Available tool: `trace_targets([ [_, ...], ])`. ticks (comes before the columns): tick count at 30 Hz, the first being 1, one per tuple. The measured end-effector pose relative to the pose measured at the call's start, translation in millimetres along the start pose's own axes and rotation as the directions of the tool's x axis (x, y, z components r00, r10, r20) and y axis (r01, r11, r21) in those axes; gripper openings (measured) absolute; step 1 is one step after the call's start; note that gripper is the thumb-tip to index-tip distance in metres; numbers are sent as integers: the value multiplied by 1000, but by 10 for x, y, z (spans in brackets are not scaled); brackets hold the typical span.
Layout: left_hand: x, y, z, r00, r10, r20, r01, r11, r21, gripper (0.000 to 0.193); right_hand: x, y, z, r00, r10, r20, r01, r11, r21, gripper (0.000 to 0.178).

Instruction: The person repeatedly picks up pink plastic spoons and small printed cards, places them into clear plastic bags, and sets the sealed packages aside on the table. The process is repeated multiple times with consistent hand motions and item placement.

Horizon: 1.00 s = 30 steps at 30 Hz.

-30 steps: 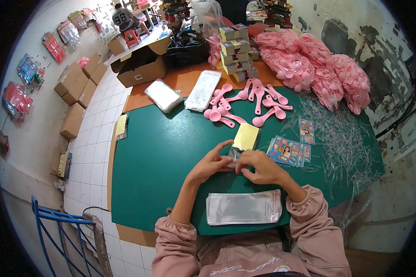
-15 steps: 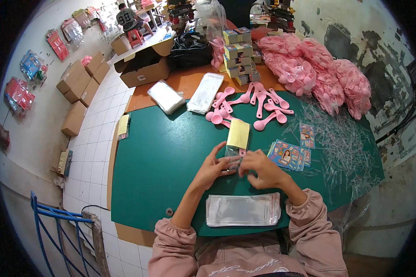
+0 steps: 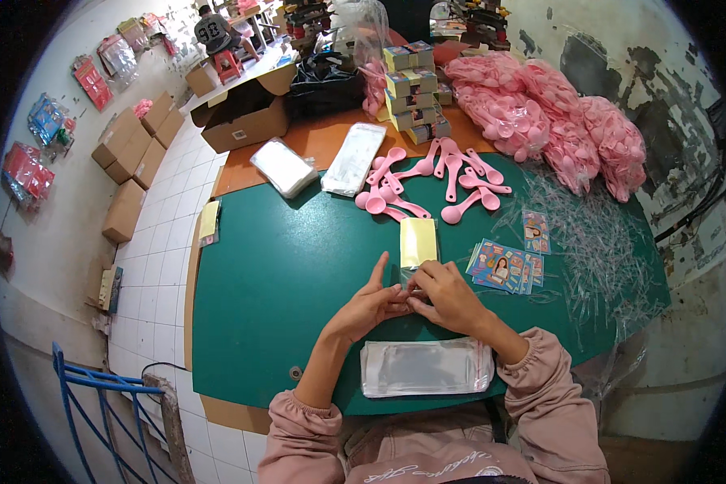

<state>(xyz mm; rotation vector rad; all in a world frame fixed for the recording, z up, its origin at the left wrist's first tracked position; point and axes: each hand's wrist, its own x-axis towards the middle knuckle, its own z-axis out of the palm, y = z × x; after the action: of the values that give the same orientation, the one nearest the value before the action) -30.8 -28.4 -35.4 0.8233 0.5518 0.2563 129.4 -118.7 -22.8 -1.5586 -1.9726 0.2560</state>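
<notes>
A yellow card point(image 3: 418, 240) sits in a clear plastic bag point(image 3: 407, 275) lying on the green table, its near end under my fingers. My left hand point(image 3: 366, 311) pinches that end between thumb and fingers, with the index finger stretched away from me. On the other side my right hand point(image 3: 450, 300) has bent fingers closed on the same end, fingertips close to the left ones. Just in front of me lies a stack of clear bags point(image 3: 426, 368). Blue printed cards point(image 3: 502, 268) are fanned out right of my hands. Loose pink measuring spoons point(image 3: 452, 176) are scattered beyond the bag.
Clear plastic strips point(image 3: 593, 250) cover the table's right side, with bulging bags of pink spoons point(image 3: 532, 113) behind. Bundled cards point(image 3: 411, 101) stand stacked at the back. Two more bag stacks point(image 3: 353, 160) lie farther left, near an open cardboard box point(image 3: 246, 125). A person point(image 3: 215, 34) sits far off.
My right hand has moved left and down onto the bag's near end, meeting my left fingers. The pink handle below the yellow card is now covered.
</notes>
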Motion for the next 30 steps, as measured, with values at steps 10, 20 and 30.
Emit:
trace_targets([
  [10, 27, -15, 45, 998, 56, 11, -52, 972, -230, 75, 3, -44, 8, 985, -141, -97, 108, 952, -288, 28],
  [20, 22, -34, 78, 997, 72, -19, -74, 954, -290, 78, 5, -40, 33, 971, -186, -151, 130, 938, -320, 25],
  [30, 33, -66, 126, 982, 172, -81, -174, 984, -28, 67, 0, -57, 69, 958, -267, -103, 209, 898, -386, 18],
])
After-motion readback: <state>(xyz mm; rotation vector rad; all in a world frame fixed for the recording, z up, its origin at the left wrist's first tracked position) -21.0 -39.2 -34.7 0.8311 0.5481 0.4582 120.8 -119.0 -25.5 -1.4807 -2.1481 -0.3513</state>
